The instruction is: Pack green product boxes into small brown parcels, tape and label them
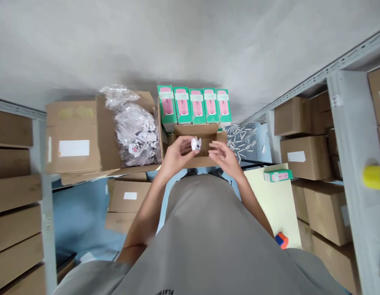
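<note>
A crumpled piece of printed white paper (195, 144) is pinched between the thumb and fingers of my left hand (177, 155). Facing it, my right hand (225, 157) holds nothing, its fingers bent and apart. Both hands are over a small open cardboard box (196, 130), whose inside is partly hidden by them. To the left stands a larger open carton (107, 137), where a clear plastic bag (133, 119) bulges with more crumpled paper. Several green boxes with pink pictures (196, 107) stand in a row behind the small box.
Flattened cardboard (71, 135) leans at the left. Metal shelves with brown cartons (303, 153) flank both sides. White strips (239, 141) lie scattered at right. A green box (278, 175) and an orange-and-blue object (281, 240) rest on a pale yellow board (270, 200).
</note>
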Motion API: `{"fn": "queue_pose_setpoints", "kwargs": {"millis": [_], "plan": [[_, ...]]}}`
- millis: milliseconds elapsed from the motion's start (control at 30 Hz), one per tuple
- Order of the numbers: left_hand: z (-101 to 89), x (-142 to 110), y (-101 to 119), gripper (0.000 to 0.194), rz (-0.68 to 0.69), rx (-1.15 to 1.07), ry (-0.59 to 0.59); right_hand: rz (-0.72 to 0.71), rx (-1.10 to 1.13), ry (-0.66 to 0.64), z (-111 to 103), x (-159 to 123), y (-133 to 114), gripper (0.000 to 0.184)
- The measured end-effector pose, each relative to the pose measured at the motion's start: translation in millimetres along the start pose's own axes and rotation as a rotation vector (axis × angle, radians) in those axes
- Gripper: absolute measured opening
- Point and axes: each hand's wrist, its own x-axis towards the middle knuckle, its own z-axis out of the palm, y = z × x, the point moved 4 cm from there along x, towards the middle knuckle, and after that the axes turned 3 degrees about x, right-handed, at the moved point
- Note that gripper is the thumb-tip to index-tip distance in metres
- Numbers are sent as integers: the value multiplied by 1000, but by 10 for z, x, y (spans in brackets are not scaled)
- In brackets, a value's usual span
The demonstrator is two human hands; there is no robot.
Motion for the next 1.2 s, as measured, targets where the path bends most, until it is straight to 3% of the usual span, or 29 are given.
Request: {"fn": "queue_pose_setpoints", "kwargs": {"millis": [67,167,267,333,433,567,633,733,867,933,1000,1100,1133,1200], "plan": [[282,2,-60,42,0,61,-17,29,12,-12,145,-6,-38,64],[535,10,-140,41,-12,108,-20,47,-129,96,190,52,45,46],[634,6,-190,43,-31,162,-11,54,-370,134,158,176,209,29],[579,-25,-204,41,-47,197,9,54,-518,119,133,278,328,27],[215,-120,-215,41,-70,265,93,40,-666,106,92,392,480,35],[-697,-215,-329,42,-149,534,400,7,-742,84,56,366,581,41],[-1041,-148,-516,48,-237,643,376,-6,-737,60,54,289,588,39],[-1253,79,-888,56,-347,718,188,-3,-716,41,62,162,570,36],[-1306,332,-1139,33,-453,785,121,17,-682,36,88,45,545,33],[-1349,357,-1050,30,-444,821,118,23,-664,49,88,9,522,32],[-1402,295,-822,37,-406,837,139,27,-646,67,74,-27,473,33],[-1401,85,-311,46,-309,744,319,12,-587,91,49,-94,321,32],[-1331,11,-140,46,-255,651,361,0,-552,93,49,-119,249,32],[-1035,-94,117,44,-157,383,272,-27,-448,76,74,-162,94,34]]}}
